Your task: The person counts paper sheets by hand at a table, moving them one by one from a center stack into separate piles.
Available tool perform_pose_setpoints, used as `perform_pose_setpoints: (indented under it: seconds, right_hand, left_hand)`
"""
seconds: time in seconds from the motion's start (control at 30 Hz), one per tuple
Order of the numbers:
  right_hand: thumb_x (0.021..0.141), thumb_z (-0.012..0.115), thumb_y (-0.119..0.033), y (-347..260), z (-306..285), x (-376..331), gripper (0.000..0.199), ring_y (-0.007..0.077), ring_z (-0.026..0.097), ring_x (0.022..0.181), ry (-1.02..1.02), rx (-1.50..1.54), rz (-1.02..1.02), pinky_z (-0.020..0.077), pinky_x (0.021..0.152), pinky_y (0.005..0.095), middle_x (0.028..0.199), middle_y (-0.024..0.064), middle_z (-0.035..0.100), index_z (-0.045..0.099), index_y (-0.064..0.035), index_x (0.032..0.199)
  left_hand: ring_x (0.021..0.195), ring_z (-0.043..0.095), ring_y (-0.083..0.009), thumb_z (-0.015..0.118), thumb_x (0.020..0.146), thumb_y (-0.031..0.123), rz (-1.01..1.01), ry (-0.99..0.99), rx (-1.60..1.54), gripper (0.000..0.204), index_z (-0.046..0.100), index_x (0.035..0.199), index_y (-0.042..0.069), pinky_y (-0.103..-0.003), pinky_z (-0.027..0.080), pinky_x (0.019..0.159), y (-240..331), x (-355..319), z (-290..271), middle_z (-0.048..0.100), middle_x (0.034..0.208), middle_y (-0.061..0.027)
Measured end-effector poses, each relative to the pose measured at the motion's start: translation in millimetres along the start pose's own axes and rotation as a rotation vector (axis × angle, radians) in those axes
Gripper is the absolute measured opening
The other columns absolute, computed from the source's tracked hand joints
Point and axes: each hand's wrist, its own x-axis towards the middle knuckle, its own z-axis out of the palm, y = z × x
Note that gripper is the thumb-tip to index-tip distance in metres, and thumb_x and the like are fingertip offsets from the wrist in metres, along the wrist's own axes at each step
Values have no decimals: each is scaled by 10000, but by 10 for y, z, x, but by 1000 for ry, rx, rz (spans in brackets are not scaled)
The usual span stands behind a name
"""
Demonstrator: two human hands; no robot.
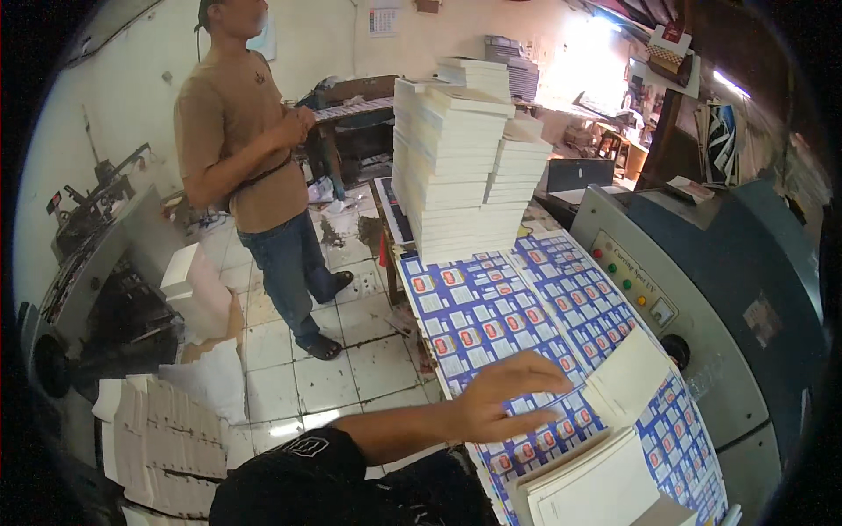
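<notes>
From the lower left my left arm reaches across the table, and my left hand point(507, 399) hovers above the printed sheets, its thumb and fingers apart and nothing visible between them. Just beyond the fingertips, a cream block of paper point(630, 377) rests at a tilt; I cannot tell if the fingers touch its edge. Nearer to me, a low pile of cream paper blocks point(592, 486) lies fanned out at the table's front. Under them spread blue printed sheets point(478, 329) with rows of red and white labels. My right hand does not show.
Tall stacks of cream paper blocks point(452, 167) stand at the table's far end. A grey machine point(649, 263) with coloured buttons borders the table on the right. Across the tiled floor point(351, 324) stands a person in a brown shirt point(232, 123). More paper stacks point(158, 438) sit at lower left.
</notes>
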Motion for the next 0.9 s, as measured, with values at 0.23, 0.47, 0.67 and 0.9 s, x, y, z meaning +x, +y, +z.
perform_pose_setpoints:
  seconds: [0.23, 0.47, 0.67, 0.9]
  right_hand:
    - [990, 453, -164, 7, 32, 53, 177, 212, 562, 924, 30, -20, 13, 473, 796, 377, 974, 110, 566, 520, -5, 1030]
    - [990, 447, -162, -29, 118, 100, 176, 204, 562, 903, 33, -46, 20, 474, 779, 370, 948, 103, 566, 529, -6, 999]
    - [990, 442, -162, 27, 26, -4, 182, 196, 562, 886, 47, -58, 35, 475, 764, 365, 926, 97, 566, 537, -7, 973]
    - [989, 437, -160, 616, -800, -397, 193, 188, 561, 865, 184, -35, 85, 476, 748, 358, 900, 91, 566, 546, -8, 942]
  left_hand:
    - [926, 646, -252, 667, 910, 138, -670, -190, 149, 198, 683, 1080, 38, -342, 519, 810, -1126, -1081, 376, 668, 996, -117]
    - [919, 651, -275, 660, 904, 137, -735, -271, 201, 195, 678, 1066, 31, -361, 522, 795, -1410, -1228, 359, 665, 988, -129]
    - [938, 643, -304, 633, 921, 162, -670, -319, 196, 200, 679, 1074, 43, -382, 519, 813, -1299, -1280, 354, 664, 987, -138]
    - [851, 690, -216, 651, 883, 99, -787, -379, 76, 128, 730, 984, 98, -338, 533, 753, -1530, -1434, 356, 719, 937, -93]
